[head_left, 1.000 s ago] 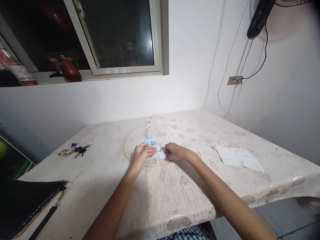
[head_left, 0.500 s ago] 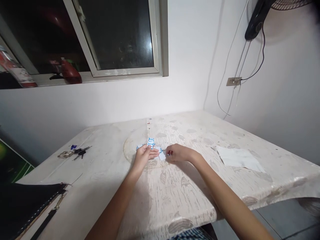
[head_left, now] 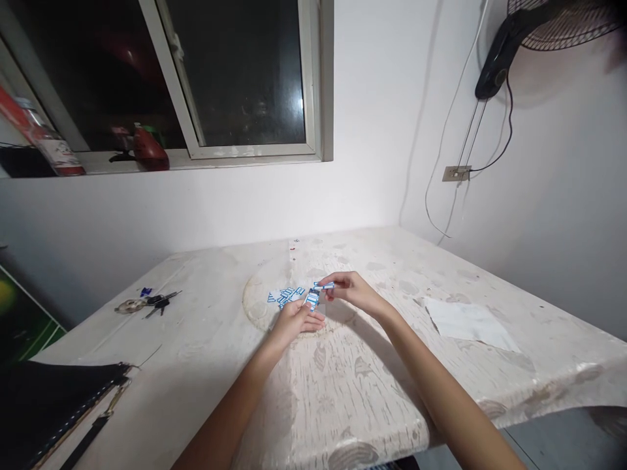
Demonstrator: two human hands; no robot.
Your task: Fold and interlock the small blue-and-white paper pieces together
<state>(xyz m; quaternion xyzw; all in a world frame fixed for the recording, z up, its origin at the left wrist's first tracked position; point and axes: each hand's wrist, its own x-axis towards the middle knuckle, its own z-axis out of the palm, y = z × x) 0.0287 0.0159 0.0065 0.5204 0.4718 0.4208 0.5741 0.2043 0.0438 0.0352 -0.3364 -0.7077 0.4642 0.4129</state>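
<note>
My left hand (head_left: 298, 318), above the table, is closed with its thumb over a few small blue-and-white labels (head_left: 312, 300). Between the fingertips of my right hand (head_left: 356, 290) is a single blue-and-white label strip (head_left: 324, 285), pinched just above and to the right of those in the left hand. Beyond the left hand, a loose heap of similar blue-and-white pieces (head_left: 284, 297) lies on the patterned tablecloth. Print on the pieces is too small to read. A small pale piece below the hands is partly hidden.
On the right lies a white sheet of paper (head_left: 467, 320). Keys (head_left: 159, 301) rest on the left, with a black bag (head_left: 59, 398) and its strap at the near left edge. Bottles (head_left: 149, 149) stand on the windowsill at the back. A fan (head_left: 494, 72) hangs on the wall.
My right hand has risen from low over the table and now shows a label strip at its fingertips. My left hand has shifted right, uncovering more of the heap. The view has tilted slightly.
</note>
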